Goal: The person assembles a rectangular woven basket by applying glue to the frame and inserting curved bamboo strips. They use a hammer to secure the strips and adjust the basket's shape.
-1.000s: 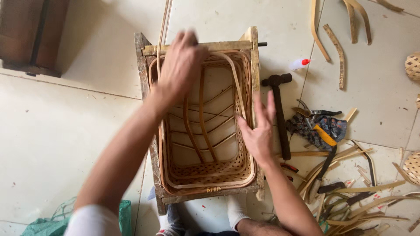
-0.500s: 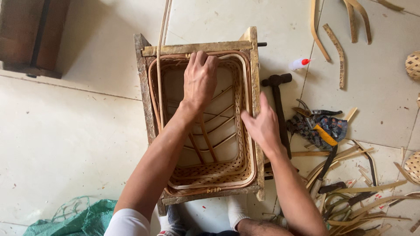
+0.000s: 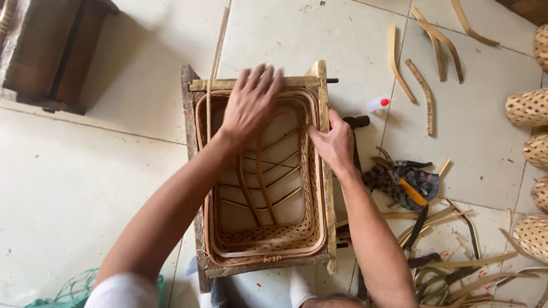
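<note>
Pale tile floor (image 3: 85, 188), bare to the left, cluttered to the right. Wooden frame (image 3: 323, 188) at centre, holding a woven basket (image 3: 268, 234) snug inside its 4 edges. Left hand (image 3: 251, 105) spread flat, fingers open, over the basket's far rim. Right hand (image 3: 334, 142) pressing the basket's right rim, fingers curled on it. Hammer (image 3: 357, 122) just beyond that edge. Bamboo strips (image 3: 425, 94) and tools (image 3: 408, 182) further right.

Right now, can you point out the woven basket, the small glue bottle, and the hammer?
woven basket (image 3: 268, 242): head view, on the near woven wall inside the wooden frame.
small glue bottle (image 3: 377, 104): head view, on its white body, beside the red cap.
hammer (image 3: 359, 121): head view, on the black head by the right hand.
</note>
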